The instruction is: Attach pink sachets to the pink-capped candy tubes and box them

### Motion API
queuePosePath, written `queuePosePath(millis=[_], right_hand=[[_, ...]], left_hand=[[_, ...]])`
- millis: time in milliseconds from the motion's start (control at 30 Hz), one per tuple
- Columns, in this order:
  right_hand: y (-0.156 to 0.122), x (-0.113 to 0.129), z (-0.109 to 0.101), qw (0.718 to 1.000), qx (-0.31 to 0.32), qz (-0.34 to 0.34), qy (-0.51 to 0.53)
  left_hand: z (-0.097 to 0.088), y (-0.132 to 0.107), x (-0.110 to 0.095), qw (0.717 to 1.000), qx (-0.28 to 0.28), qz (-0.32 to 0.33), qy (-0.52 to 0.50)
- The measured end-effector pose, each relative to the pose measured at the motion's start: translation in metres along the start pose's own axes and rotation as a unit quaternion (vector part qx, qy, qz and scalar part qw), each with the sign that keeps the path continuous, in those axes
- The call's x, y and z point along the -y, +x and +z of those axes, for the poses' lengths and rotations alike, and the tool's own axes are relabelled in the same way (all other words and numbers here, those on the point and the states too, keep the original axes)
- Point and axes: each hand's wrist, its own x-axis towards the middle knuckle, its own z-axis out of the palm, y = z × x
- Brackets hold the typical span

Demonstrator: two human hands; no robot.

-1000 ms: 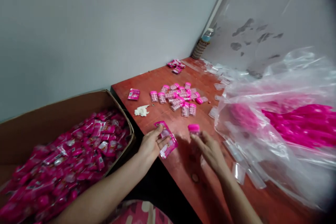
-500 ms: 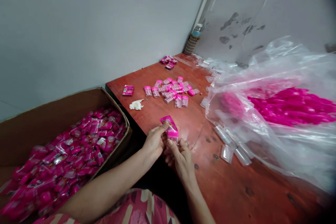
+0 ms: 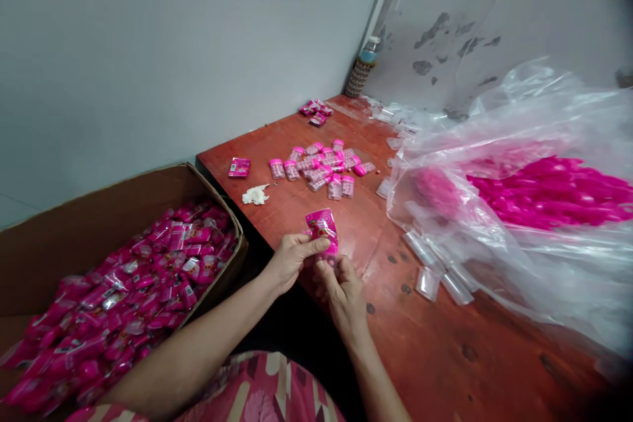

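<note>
Over the near edge of the table, my left hand pinches a glossy pink printed sleeve between thumb and fingers. The sleeve's upper part stands above my thumb, and its lower end meets the pink cap of a small candy jar. How far the sleeve goes over the jar is hidden by my fingers. My right hand is closed around the jar's lower part, thumb in front. Beyond my hands lies a cluster of small clear jars with pink caps and pale pink candies inside.
A cardboard box of pink-wrapped jars stands at left. On the red table are a flat pink sleeve, crumpled white tissue, more pink packets, clear empty tubes, a bottle and a plastic bag of pink caps.
My left thumb has slid down the sleeve to the jar's cap. The sleeve now stands straighter, its printed face turned more towards me. My right hand keeps hold of the jar.
</note>
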Motion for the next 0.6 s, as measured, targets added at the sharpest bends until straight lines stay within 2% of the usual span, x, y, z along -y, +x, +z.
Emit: queuePosePath(millis=[67, 233, 433, 600], right_hand=[[0.000, -0.001, -0.001, 1.000, 0.004, 0.005, -0.001], [0.003, -0.002, -0.002, 0.991, 0.074, 0.044, 0.102], [0.002, -0.002, 0.003, 0.997, 0.007, 0.026, 0.072], [-0.002, -0.004, 0.005, 0.986, -0.001, 0.041, 0.159]], left_hand=[[-0.001, 0.000, -0.002, 1.000, 0.014, -0.003, 0.016], [-0.002, -0.004, -0.004, 0.996, 0.064, -0.017, 0.062], [-0.001, -0.004, 0.003, 0.999, 0.003, 0.003, 0.050], [0.003, -0.011, 0.011, 0.999, 0.023, -0.016, 0.015]])
